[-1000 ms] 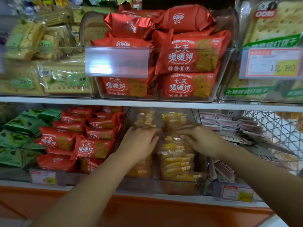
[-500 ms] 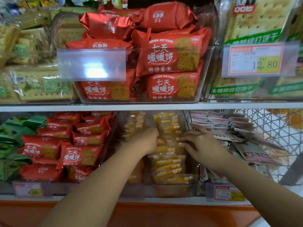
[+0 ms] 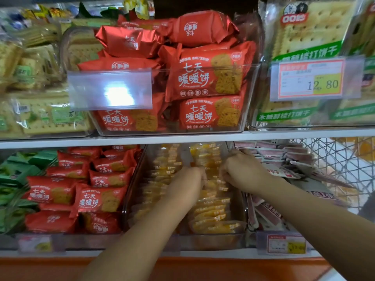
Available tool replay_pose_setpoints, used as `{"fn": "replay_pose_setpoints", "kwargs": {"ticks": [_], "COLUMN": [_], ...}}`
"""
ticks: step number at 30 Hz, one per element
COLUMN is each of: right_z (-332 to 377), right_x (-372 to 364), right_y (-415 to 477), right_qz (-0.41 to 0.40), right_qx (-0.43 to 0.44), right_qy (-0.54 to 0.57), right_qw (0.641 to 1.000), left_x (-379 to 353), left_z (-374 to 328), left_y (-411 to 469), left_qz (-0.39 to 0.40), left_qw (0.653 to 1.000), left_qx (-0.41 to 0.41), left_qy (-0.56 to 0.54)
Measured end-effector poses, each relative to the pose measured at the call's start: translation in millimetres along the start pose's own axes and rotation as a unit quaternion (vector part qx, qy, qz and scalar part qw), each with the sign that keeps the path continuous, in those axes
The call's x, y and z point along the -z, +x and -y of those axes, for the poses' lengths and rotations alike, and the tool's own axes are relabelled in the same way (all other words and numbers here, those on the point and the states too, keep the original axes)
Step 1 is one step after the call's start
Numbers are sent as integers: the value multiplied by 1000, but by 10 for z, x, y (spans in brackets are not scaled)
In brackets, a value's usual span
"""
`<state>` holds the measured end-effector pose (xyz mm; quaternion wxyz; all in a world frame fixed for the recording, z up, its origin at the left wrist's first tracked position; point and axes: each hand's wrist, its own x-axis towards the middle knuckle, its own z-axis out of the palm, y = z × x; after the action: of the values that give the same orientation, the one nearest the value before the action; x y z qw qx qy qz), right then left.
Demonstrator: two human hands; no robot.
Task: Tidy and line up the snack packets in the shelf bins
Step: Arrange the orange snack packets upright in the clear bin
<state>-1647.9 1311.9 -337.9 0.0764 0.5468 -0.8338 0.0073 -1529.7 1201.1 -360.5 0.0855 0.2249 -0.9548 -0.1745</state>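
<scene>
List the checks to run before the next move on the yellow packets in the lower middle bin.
1. Hands placed: ok; left hand and right hand flank the right row of yellow packets.
2. Grip secure: cannot tell; fingertips hidden among packets.
3. Right row lined up: not ok; front packets lie flatter than those behind.
4. Left row of yellow packets upright: cannot tell; blurred.
5. Neighbouring pink packets tidy: not ok; splayed.

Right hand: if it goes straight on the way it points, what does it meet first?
The right-hand row of yellow packets; the right hand seems to touch it, though depth is unclear.
</scene>
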Motion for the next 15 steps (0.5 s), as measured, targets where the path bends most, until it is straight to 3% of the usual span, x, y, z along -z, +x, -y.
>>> {"fn": "replay_pose_setpoints", "kwargs": {"ticks": [3, 6, 9, 11, 15], "right_z": [-13, -88, -118, -65, 156], "right_x": [3, -94, -215, -242, -175], "right_y": [11, -113, -343, -502, -703], "right_qz": [25, -17, -113, -134, -42], "right_qx": [9, 19, 32, 45, 82], "right_qy": [5, 79, 182, 196, 158], "right_qw": [1000, 997, 976, 970, 983], "left_x": [45, 203, 363, 384, 313], "left_z": [18, 131, 292, 358, 296], "left_y": [-72, -191, -383, -480, -501], "left_qz": [16, 1, -41, -40, 43], "left_qw": [993, 992, 996, 999, 995], "left_qx": [-1, 1, 11, 15, 17], "left_qy": [-114, -127, -84, -26, 90]}}
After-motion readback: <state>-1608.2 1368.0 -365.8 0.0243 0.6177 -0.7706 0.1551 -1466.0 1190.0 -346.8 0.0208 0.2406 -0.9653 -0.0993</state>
